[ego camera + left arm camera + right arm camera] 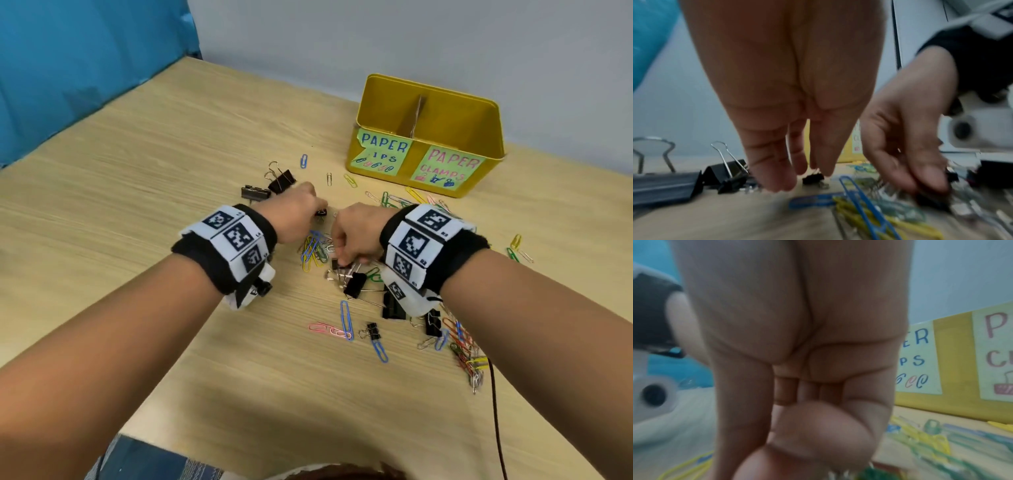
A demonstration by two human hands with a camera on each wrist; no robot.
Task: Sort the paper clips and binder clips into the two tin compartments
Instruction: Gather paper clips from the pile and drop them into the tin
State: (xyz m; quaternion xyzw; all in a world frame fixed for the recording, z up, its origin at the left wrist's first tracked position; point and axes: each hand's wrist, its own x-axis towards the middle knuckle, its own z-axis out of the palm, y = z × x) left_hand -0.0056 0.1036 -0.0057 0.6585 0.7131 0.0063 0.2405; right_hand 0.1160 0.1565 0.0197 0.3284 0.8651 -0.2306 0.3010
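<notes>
A yellow tin [455,116] stands at the back right, split by a cardboard divider, its left half labelled paper clips and its right half paper clamps. Coloured paper clips [313,248] and black binder clips [356,284] lie scattered in front of it. My left hand [313,209] hangs with straight fingers [774,178] pointing down just beside a small black binder clip [321,213], holding nothing. My right hand [342,255] reaches down into the pile and pinches a small black binder clip [342,264] that lies among the clips; the right wrist view is blurred.
Two large black binder clips [281,181] lie behind my left hand. A tangled heap of paper clips [466,349] sits at the front right beside a thin black cable [496,411]. Blue cloth [68,68] borders the table's left side.
</notes>
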